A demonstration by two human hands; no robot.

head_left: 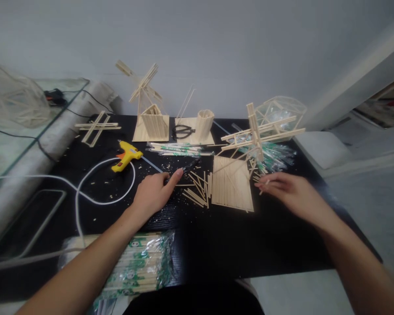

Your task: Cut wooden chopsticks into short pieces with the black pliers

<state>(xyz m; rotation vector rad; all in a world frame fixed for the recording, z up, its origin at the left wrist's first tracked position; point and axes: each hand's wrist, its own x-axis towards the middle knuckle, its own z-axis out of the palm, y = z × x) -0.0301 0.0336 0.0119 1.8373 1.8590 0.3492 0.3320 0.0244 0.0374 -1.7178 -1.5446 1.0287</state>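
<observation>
My left hand [156,190] is closed around a dark slim tool [192,165] whose kind I cannot make out, its thumb stretched along it. Beside it on the black table lie several loose cut wooden sticks [197,192]. Between the fingertips of my right hand [287,190] is a short wooden stick [264,188], held just right of a flat wooden panel [233,183] faced with a row of sticks. Behind that panel stands a windmill-like frame [256,135] with crossed stick blades, partly over it.
A yellow glue gun [127,156] lies left, its white cable [98,202] looping over the table. Other stick models [154,122] and wrapped chopsticks [177,149] stand or lie behind. A plastic pack of chopsticks [138,262] lies in front, under my left forearm. Wood scraps are scattered about.
</observation>
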